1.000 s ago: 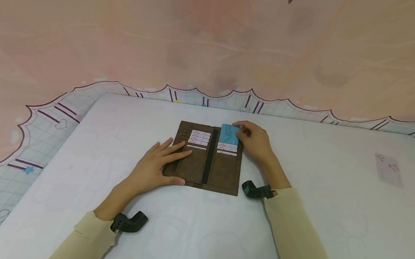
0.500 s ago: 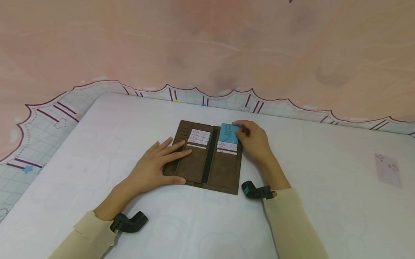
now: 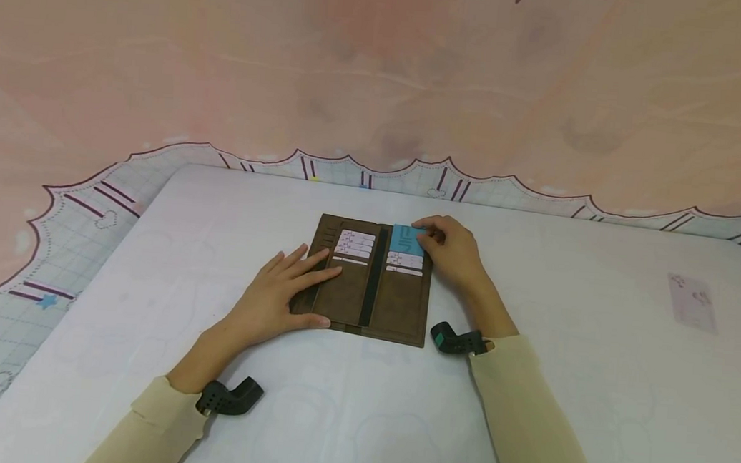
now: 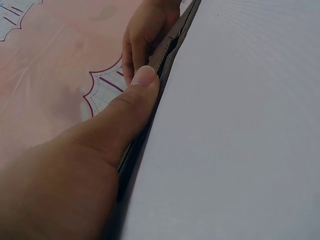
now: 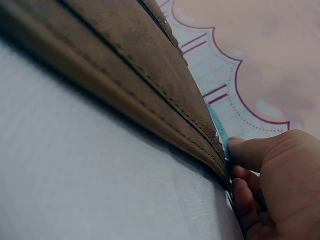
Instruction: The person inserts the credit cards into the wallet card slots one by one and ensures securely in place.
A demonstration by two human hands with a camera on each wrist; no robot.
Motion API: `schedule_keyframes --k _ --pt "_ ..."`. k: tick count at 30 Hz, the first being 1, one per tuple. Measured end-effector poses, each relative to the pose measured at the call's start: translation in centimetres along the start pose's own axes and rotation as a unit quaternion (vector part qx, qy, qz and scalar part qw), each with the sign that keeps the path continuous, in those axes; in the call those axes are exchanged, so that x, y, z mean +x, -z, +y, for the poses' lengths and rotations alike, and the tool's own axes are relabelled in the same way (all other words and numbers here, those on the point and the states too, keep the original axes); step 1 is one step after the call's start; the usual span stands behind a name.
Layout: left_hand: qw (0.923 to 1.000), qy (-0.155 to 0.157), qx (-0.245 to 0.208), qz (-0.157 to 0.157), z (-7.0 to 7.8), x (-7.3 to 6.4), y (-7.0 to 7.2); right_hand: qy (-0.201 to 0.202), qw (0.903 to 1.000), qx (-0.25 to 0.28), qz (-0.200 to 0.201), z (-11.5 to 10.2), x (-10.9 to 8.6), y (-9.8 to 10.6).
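Note:
A brown wallet (image 3: 397, 305) lies unfolded on the white table, a dark band down its middle. My left hand (image 3: 279, 293) rests spread on its left side, the thumb along the near edge; in the left wrist view the thumb (image 4: 125, 107) presses that edge. At the top right slots, my right hand (image 3: 456, 252) pinches a blue card (image 3: 406, 240) by its right side. The card's lower part is hidden in a slot. Close by in the right wrist view, the right hand (image 5: 285, 185) has its thumb on the card's blue edge (image 5: 219, 125).
White cards (image 3: 355, 245) fill several slots on the wallet's left side, and more white cards (image 3: 405, 265) sit below the blue one. A pale pinkish card (image 3: 692, 303) lies far right on the white table (image 3: 559, 388). Patterned pink cloth (image 3: 355, 80) extends behind.
The blue card has slid slightly down into its slot, with less of it showing. My right fingers have shifted a little with it. The left hand keeps its place on the wallet.

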State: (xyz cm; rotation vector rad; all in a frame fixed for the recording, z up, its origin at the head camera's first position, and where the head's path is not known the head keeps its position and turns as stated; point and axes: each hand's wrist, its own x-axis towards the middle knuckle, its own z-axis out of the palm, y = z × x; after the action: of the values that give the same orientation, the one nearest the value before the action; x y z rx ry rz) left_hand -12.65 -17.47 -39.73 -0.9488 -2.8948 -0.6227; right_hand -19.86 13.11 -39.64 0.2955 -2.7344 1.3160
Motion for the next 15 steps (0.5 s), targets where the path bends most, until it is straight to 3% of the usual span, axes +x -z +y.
schedule_keyframes --k 6,15 --pt "0.9987 -0.047 -0.019 0.009 -0.2 0.1 -0.2 0.003 1.0000 0.000 -0.002 0.0 -0.1 0.0" --pt "0.9927 -0.046 -0.109 0.024 1.1 0.7 0.0 0.004 1.0000 0.004 -0.001 -0.1 0.0 0.1"
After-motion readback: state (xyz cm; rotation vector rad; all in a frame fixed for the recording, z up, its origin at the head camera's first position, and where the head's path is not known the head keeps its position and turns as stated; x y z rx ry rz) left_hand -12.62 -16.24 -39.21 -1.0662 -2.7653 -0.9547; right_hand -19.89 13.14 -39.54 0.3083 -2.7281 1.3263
